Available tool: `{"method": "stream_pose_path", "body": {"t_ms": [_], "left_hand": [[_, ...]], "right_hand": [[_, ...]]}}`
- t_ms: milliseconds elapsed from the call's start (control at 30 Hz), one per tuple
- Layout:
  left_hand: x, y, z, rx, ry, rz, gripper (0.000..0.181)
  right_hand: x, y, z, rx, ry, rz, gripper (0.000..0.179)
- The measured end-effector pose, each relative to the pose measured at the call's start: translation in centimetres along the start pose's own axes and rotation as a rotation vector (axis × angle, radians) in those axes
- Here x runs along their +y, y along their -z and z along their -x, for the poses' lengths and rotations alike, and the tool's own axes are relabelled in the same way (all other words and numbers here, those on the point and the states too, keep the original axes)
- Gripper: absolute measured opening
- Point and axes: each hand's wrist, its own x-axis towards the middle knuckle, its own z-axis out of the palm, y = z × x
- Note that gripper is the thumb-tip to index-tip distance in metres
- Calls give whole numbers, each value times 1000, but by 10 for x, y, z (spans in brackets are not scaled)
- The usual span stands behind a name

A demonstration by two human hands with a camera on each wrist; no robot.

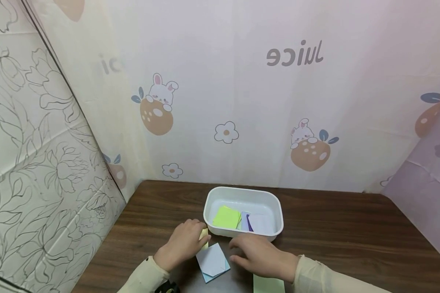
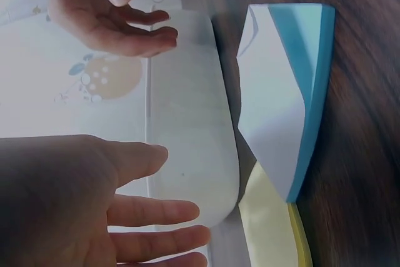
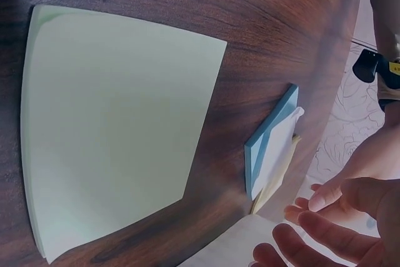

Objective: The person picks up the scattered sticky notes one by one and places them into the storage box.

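Observation:
A white plastic basin (image 1: 243, 194) stands on the table, holding bright green sticky notes (image 1: 226, 217) and pale lilac-white ones (image 1: 261, 223). My left hand (image 1: 183, 243) hovers by its near left corner, its fingers extended and empty in the left wrist view. Below that hand lies a blue sticky-note pad (image 2: 315, 92) with a loose white sheet (image 2: 272, 101) on top, overlapping a yellow pad (image 2: 272, 217). Just in front of the basin, my right hand (image 1: 260, 256) has loosely bent fingers and holds nothing. Near its wrist is a pale green pad (image 3: 119, 129), partly hidden in the head view.
The dark wood table (image 1: 337, 228) runs back to a printed curtain (image 1: 220, 93) with rabbits and fruit. A floral curtain (image 1: 40, 162) borders the left side. Something black (image 3: 369, 65) is strapped round the left wrist.

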Motion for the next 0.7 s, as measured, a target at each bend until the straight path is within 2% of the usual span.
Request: {"method": "stream_pose_path", "body": {"t_ms": [167,333,467,700], "left_hand": [[-6,-3,-2,31,10,-10,25],[-12,-5,-3,19,22,12,27],[-17,-8,-5,-17,50,25,30],[-20,-8,-4,-121,98,44,46]], "right_hand": [[-1,-2,-4,-27,-3,-6,25],[-1,-5,-8,-41,-4,-16,23],[-2,-8,-11,-48,0,-28,19],[-4,-13,-16,-74,-18,-25,20]]}}
